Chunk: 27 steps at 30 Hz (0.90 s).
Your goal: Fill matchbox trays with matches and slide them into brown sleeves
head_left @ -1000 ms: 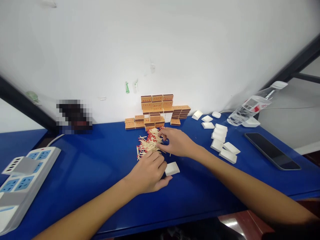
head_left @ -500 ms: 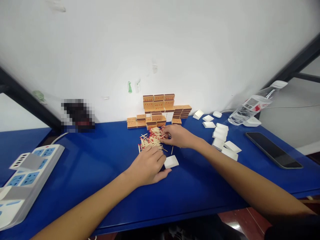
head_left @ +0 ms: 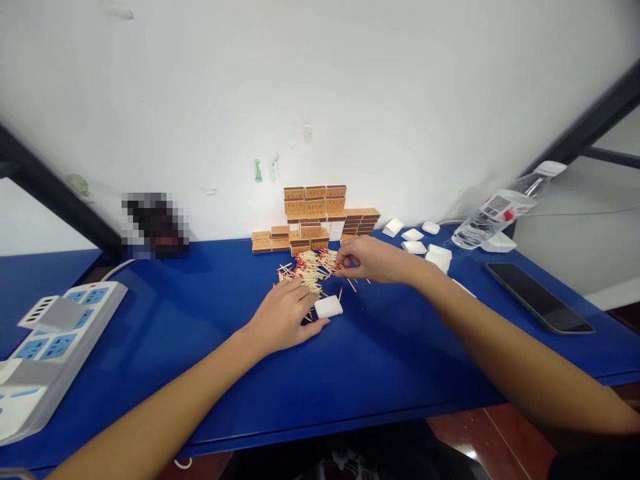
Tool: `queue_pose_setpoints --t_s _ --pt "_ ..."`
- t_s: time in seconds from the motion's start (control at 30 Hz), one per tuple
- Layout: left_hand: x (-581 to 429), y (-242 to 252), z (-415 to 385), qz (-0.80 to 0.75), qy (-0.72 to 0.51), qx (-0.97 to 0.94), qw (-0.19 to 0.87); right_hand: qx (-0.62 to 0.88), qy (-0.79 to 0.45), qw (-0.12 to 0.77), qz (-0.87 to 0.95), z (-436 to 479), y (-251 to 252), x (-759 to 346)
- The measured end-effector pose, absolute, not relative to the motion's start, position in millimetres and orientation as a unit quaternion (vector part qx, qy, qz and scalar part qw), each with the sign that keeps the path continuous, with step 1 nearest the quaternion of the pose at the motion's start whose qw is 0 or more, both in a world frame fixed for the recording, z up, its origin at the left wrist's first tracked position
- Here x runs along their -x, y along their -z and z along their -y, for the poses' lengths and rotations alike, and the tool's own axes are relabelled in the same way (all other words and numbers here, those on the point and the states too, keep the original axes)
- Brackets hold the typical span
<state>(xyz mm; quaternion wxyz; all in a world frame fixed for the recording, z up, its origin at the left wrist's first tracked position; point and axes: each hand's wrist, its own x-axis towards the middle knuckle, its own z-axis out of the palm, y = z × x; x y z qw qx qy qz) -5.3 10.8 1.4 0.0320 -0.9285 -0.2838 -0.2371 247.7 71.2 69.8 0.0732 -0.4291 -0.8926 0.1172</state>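
A loose heap of red-headed matches (head_left: 306, 268) lies on the blue table. My left hand (head_left: 283, 317) rests at its near left side, its fingers curled over the closest sticks. Between that thumb and forefinger is the end of a white matchbox tray (head_left: 329, 307). To the right of the heap, my right hand (head_left: 367, 259) has thumb and fingers pinched together; red match heads show at the fingertips, but how many it holds is hidden. Behind the heap, orange-brown matchboxes (head_left: 315, 207) are stacked against the wall.
More white trays (head_left: 438, 257) lie scattered to the right. Beyond them a plastic water bottle (head_left: 505, 205) leans at a slant, with a phone (head_left: 537, 297) in front. A white power strip (head_left: 63, 353) is at the left, and a pixelated dark object (head_left: 156, 225) sits by the wall.
My right hand has shifted right, with matches spread near its fingertips. My left hand and the white tray have moved together slightly left and away from me. The view has shifted a little.
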Motion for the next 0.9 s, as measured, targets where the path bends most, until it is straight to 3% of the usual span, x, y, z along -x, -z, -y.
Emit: queue_pose_setpoints --t_s 0.43,0.53,0.7,0.9 --pt "7.3 -1.0 -14.3 0.308 0.220 0.926 -0.008 0.377 -0.116 -0.057 0.917 -24.4 -78.1 -209.1" --pt "7.2 -0.8 -13.7 0.310 0.222 0.924 -0.015 0.376 -0.145 -0.030 0.915 -26.7 -76.4 -216.7" --pt "7.0 0.8 -13.8 0.314 0.225 0.922 -0.018 0.392 -0.224 0.090 0.888 -34.9 -68.4 -250.7" --pt "6.1 0.2 -11.9 0.311 0.228 0.923 -0.012 0.384 -0.258 0.099 0.881 -27.5 -53.2 -268.3"
